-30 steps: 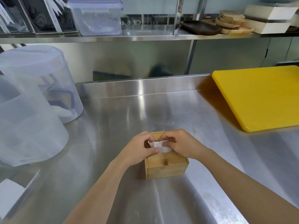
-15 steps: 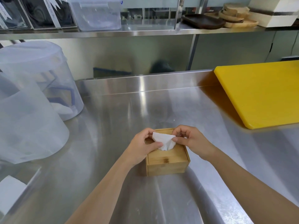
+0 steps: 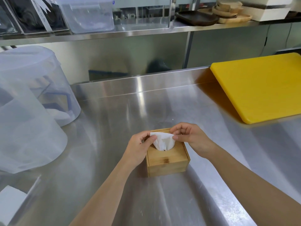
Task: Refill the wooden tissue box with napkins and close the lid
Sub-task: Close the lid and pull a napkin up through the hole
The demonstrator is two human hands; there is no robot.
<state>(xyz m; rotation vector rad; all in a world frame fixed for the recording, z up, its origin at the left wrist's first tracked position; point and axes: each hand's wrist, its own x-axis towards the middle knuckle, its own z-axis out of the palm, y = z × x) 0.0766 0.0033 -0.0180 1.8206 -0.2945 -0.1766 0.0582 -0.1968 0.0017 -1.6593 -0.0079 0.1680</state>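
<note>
While both hands work at the top of the wooden tissue box (image 3: 167,158), each one pinches a corner of the same white napkin (image 3: 162,141). The left hand (image 3: 139,149) has its thumb and forefinger closed on the napkin's left upper corner, the other fingers curled loosely under, and its palm side sits against the box's left wall. The right hand (image 3: 189,137) grips the right upper corner between thumb and forefinger, its remaining fingers bent and lifted above the far edge of the box. Between the two hands the napkin spreads into a fan and narrows downward into the round opening in the lid (image 3: 166,154), so its lower part is inside the box and its upper part stands out above it. The lid lies flat and seated within the top of the box.

Under the hands, the box rests on a stainless steel tabletop (image 3: 146,201), with both bare forearms reaching in from the near edge. Well to the right of the right hand and farther away lies a yellow cutting board (image 3: 260,87). To the left of the left hand stand two large translucent plastic containers (image 3: 24,115), the farther one lidded. Beyond the hands, above the tabletop, a steel shelf (image 3: 146,31) carries a clear plastic storage box (image 3: 86,15), a dark tray (image 3: 197,17) and stacked wooden dishes (image 3: 231,12).
</note>
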